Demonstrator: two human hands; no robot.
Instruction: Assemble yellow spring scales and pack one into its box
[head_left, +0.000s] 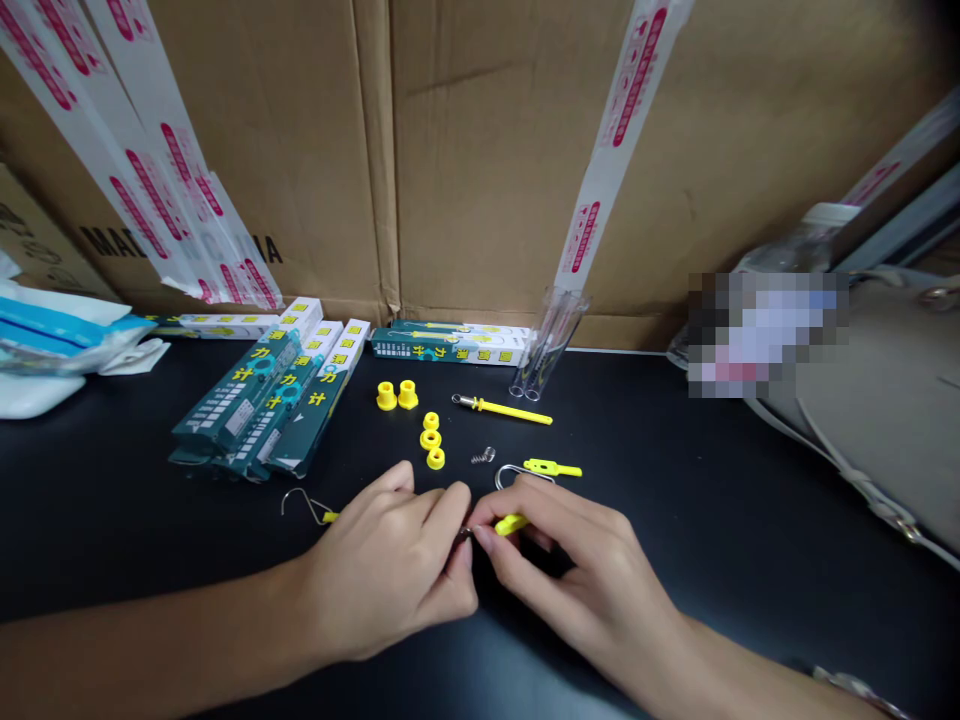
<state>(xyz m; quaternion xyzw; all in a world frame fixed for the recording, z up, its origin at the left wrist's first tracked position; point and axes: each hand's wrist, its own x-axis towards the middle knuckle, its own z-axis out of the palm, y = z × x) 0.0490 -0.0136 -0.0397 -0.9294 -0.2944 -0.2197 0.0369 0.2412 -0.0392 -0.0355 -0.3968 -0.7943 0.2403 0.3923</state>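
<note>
Low in the frame's centre, the left hand and right hand meet fingertip to fingertip, both pinched narrow on a small yellow piece with a metal end between them, just above the black desk. Left of the hands lies a wire hook. Further up sit yellow caps, a small spring and a yellow rod. Beyond, green boxes fan out at centre left, and clear tubes lean on the cardboard wall.
</note>
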